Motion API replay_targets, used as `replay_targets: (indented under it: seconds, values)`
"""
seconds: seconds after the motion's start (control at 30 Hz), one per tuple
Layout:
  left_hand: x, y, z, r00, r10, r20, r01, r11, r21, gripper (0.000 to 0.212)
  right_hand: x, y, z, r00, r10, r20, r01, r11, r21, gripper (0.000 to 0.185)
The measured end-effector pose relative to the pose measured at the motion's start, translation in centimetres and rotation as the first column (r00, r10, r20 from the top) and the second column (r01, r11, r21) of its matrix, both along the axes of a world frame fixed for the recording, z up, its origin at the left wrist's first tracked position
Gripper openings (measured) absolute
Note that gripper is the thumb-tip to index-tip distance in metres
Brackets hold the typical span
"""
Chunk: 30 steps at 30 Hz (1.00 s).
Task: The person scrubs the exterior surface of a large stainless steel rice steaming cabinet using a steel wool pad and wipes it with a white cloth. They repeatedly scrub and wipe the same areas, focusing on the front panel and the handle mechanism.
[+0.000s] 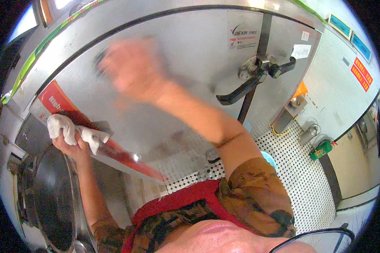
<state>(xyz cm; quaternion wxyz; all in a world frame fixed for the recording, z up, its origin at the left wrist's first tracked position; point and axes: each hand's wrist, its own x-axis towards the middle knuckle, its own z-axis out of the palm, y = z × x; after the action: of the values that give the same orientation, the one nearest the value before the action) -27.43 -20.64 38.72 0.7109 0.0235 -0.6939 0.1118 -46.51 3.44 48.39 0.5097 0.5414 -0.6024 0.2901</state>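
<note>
My right hand [133, 68] is blurred by motion against the upper part of a stainless steel cabinet door [190, 41]. A dark, blurred edge shows at its fingers; whether it holds a scouring pad or something else is unclear. At the left, my left hand [72, 147] grips a crumpled white cloth [91, 137] beside a red printed strip [60, 101] low on the same door. Black lever handles [242, 87] are fixed at the door's right edge, with a printed sticker [243, 33] above them.
A large dark wok [55, 199] stands at lower left. Black-and-white tiled floor [304, 183] runs to the right. Near the wall are a metal canister [310, 132], a green container [322, 150] and a yellow cord [280, 133]. A light-blue rim [269, 159] shows behind my right sleeve.
</note>
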Motion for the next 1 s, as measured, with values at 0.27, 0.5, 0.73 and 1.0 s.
replay_targets:
  seconds: [0.27,0.5,0.73,1.0]
  values:
    - [-0.9,-1.9,-1.0,0.998,-0.061,-0.023,0.062,0.998,0.015,0.047,-18.2,22.1,2.3,0.850,-0.421,0.316,0.513,0.527,-0.677,0.028]
    - [-1.2,-2.6,-1.5,0.996,-0.091,-0.017,0.092,0.996,0.021,0.047,-8.8,12.1,-1.2,0.918,-0.385,0.098,0.379,0.775,-0.505,0.034]
    - [-1.2,-2.6,-1.6,0.994,-0.108,-0.025,0.108,0.994,0.001,0.052,-15.2,18.8,0.7,0.915,-0.382,0.128,0.374,0.686,-0.624,0.026]
    - [-1.6,-1.6,-1.2,1.000,-0.003,-0.001,0.003,1.000,0.022,0.053,-16.7,21.4,2.4,0.737,-0.587,0.337,0.635,0.428,-0.643,0.018]
